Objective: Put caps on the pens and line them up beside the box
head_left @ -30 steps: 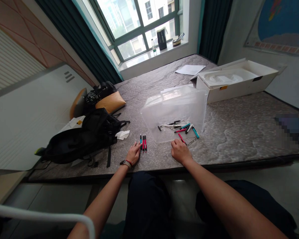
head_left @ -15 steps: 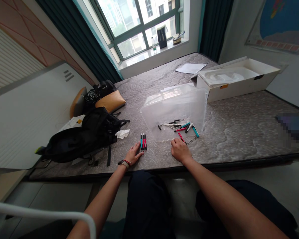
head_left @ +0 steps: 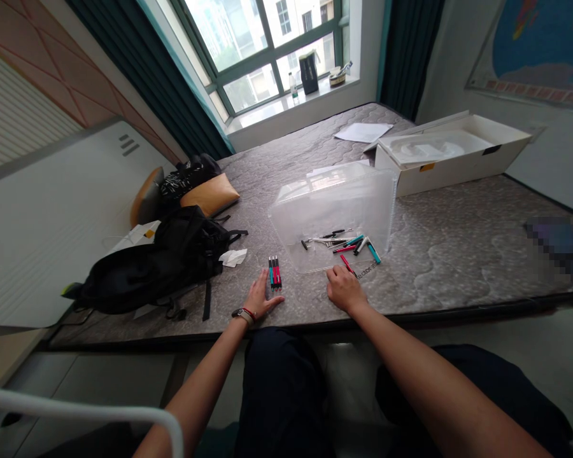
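Observation:
Three pens (head_left: pixel 275 273), one teal and two red with black ends, lie side by side on the grey quilted mattress (head_left: pixel 305 305). My left hand (head_left: pixel 260 300) rests flat just left of and below them, thumb stretched out and fingers apart. Tipped on its side, a clear plastic bin (head_left: pixel 332 200) opens toward me. Loose pens in teal, red, white and black lie in a heap inside it. My right hand (head_left: pixel 345 289) is closed at the bin's near edge, beside a red pen (head_left: pixel 347 264); its curled fingertips are hidden, so I cannot tell what they grip.
A black backpack (head_left: pixel 157 267) lies at the left, with a crumpled tissue (head_left: pixel 233 257) near it and a tan pouch (head_left: pixel 211 194) behind. At the back right stands a long white box (head_left: pixel 458 165). Paper sheets (head_left: pixel 363 131) lie farther back.
My left hand has shifted slightly down, and its thumb has spread out to the right below the three pens. The right hand stays at the bin's edge.

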Motion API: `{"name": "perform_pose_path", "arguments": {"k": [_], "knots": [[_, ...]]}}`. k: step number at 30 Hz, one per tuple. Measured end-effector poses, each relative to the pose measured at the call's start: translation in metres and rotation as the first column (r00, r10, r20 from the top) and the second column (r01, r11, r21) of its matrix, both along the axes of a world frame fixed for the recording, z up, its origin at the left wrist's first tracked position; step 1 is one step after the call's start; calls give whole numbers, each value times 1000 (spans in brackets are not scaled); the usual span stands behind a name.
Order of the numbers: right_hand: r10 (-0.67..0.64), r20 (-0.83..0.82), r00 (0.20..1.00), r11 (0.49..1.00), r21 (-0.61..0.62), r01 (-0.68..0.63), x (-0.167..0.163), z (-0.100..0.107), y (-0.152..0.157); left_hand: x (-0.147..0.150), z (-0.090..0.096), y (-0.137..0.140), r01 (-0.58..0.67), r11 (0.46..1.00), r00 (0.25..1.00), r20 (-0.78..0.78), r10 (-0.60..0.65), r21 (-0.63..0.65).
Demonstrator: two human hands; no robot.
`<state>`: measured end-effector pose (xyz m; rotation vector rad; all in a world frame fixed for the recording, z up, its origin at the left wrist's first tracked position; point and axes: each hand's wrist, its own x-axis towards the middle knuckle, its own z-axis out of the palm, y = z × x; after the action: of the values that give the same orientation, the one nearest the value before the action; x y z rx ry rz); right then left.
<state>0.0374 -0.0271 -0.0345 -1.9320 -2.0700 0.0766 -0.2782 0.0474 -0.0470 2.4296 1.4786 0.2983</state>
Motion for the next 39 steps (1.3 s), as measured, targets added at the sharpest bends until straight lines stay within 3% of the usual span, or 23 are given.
{"name": "perform_pose_path", "arguments": {"k": [4,8,18,39], "knots": [[5,-2,1000,1000,3,-5,0,1,0,22,-2,3,-70,997,997,19,69,34],[-1,2,1000,1000,-10,1,0,1,0,35,-2,6,-58,994,998,25,56,88],[6,-18,1000,1000,-18,-6,0,3,0,8,-2,21,43,996,998,36,-45,73],[1,-2,1000,1000,-8,-1,-1,-1,2,4,-12,31,71,991,997,33,-75,112]]}}
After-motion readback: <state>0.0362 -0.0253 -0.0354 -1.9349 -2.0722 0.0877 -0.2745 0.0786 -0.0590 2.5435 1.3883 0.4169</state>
